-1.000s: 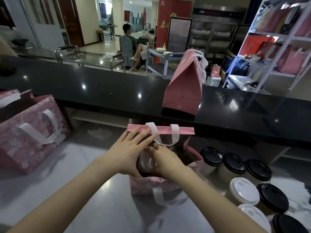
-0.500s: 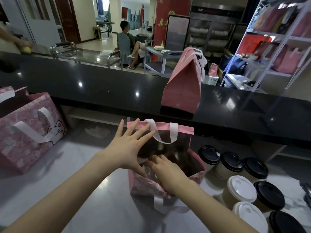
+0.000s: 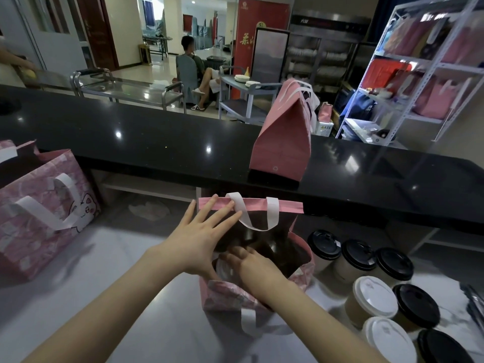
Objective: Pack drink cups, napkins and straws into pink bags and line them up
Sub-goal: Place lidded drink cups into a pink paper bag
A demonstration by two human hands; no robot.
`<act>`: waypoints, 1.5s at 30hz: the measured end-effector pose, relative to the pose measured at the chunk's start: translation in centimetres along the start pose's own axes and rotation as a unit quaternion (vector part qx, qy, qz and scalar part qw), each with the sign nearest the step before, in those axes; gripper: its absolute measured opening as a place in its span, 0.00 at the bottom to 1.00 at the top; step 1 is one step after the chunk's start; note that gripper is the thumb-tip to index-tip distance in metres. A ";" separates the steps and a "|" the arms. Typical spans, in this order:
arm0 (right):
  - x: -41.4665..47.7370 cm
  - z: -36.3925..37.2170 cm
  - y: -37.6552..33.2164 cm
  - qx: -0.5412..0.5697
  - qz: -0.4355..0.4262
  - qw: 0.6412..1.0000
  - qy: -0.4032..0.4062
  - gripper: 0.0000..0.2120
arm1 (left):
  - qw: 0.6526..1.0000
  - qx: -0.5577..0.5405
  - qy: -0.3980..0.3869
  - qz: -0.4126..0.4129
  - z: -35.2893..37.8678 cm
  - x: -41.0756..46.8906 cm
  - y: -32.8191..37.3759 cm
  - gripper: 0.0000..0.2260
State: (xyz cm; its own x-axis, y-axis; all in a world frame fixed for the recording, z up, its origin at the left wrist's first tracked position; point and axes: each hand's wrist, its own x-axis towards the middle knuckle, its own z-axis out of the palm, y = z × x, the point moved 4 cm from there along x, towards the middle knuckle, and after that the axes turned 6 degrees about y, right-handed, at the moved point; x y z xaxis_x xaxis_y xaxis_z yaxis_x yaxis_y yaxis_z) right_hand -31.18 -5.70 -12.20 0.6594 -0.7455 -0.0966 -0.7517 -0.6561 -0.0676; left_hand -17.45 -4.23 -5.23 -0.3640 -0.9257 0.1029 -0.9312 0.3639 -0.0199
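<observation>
Across the far side, from nine o'clock to three, runs a glossy black counter point(image 3: 157, 142), and below it lies the pale worktop point(image 3: 125, 260). At nine o'clock on the worktop stands a large patterned bag point(image 3: 44, 213) with a cartoon cat and white handles, its mouth open. At one o'clock, on the black counter, a plain pink bag point(image 3: 282, 145) stands with its top pinched together. The open pink bag point(image 3: 251, 207) stands mid-worktop, just below the counter's edge, with one white handle drooping into its mouth and the other lying on the worktop at six o'clock. Lidded paper cups point(image 3: 374, 296), some with black lids and some with white, cluster just beside it at four o'clock. The left hand point(image 3: 199, 239), fingers spread wide and straight, presses the bag's nine-o'clock side, fingertips at the rim. The right hand point(image 3: 251, 263) reaches into the mouth from five o'clock, fingers loose and nearly straight, gripping nothing visible, beside a white lid point(image 3: 222, 269) inside the bag.
</observation>
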 end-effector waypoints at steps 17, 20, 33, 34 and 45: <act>-15.1 -7.3 8.2 0.027 0.168 0.960 0.224 0.20 | 0.990 -0.134 -0.010 0.035 0.6 2.8 -0.4 0.46; -15.0 -6.6 9.4 0.029 0.152 0.964 0.215 0.24 | 0.992 -0.125 0.008 0.023 -0.1 3.4 0.8 0.46; -10.8 -5.3 21.8 0.071 0.172 0.975 0.123 0.25 | 0.947 -0.208 0.234 -0.069 -3.9 3.8 5.3 0.24; -9.9 -4.6 22.5 0.062 0.160 0.981 0.095 0.29 | 0.946 -0.215 0.232 -0.063 -3.8 3.7 5.9 0.23; -4.9 -0.8 24.9 0.033 0.091 0.995 -0.003 0.39 | 0.982 -0.152 0.093 -0.055 -3.0 2.7 8.4 0.24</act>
State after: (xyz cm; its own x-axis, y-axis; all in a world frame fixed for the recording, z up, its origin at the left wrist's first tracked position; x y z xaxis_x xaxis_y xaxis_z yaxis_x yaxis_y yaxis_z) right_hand -53.11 -18.50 -12.64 0.5121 -0.8505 -0.1201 -0.8582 -0.5008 -0.1128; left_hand -26.20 -3.33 -2.10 -0.2243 -0.9367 0.2688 -0.9057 0.3022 0.2973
